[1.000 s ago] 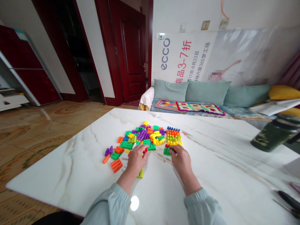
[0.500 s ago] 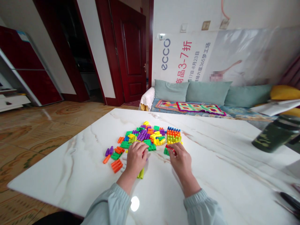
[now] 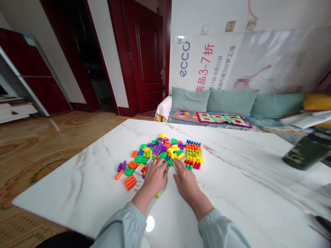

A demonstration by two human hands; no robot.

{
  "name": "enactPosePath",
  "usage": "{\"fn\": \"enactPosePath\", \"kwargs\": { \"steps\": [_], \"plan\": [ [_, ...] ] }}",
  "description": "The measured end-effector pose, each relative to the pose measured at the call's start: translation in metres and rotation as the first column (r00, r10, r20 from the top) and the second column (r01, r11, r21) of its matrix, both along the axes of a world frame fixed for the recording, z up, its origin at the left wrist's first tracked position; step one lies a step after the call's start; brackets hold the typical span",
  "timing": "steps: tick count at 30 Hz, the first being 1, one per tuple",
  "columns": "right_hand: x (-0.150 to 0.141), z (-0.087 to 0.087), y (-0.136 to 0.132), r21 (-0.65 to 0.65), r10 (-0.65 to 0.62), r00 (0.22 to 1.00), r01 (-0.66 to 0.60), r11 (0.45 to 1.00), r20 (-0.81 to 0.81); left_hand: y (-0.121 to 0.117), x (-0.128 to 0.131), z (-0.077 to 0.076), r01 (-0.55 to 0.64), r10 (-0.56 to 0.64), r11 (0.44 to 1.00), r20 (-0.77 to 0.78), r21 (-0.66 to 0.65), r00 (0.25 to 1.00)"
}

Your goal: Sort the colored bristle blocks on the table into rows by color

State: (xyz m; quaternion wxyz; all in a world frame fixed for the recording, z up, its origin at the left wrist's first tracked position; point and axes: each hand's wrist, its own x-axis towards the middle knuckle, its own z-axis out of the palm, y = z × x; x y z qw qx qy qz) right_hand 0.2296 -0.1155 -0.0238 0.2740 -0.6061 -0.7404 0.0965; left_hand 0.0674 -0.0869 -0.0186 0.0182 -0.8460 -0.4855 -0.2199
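Observation:
A heap of small coloured plastic blocks [image 3: 159, 151] lies on the white marble table [image 3: 232, 186]. To its right sits a built slab of stacked rows [image 3: 193, 151], blue at the back, then orange and yellow-green, with red and green pieces [image 3: 193, 164] along its near edge. My left hand [image 3: 154, 176] lies flat at the heap's near edge, fingers stretched over loose pieces. Beside it, my right hand [image 3: 184, 179] reaches with straight fingers toward the green and yellow blocks, holding nothing. A yellow-green piece [image 3: 157, 195] peeks out under my left wrist.
Orange blocks [image 3: 129, 182] and purple ones [image 3: 120, 166] lie left of my hands. A dark green camouflage bottle [image 3: 307, 153] stands at the table's right. Beyond the table there is a sofa [image 3: 227, 110] with cushions and a red door [image 3: 147, 55].
My right hand has let go of the red and green pieces by the slab and moved left to the heap. My left hand has spread flat; its red piece is out of sight.

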Motion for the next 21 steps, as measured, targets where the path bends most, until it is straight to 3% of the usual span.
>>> {"fn": "enactPosePath", "kwargs": {
  "steps": [11,21],
  "plan": [
    [-0.0017,0.0030,-0.0036,-0.020,0.036,0.999,-0.036,0.999,0.010,-0.0011,0.0011,0.0017,-0.025,0.024,1.000,0.069,0.005,0.997],
    [-0.0038,0.0028,-0.0038,-0.013,-0.032,0.997,0.031,0.999,-0.071,-0.0038,0.0004,0.0002,0.072,-0.067,0.997,0.146,-0.024,0.987]
  ]
}}
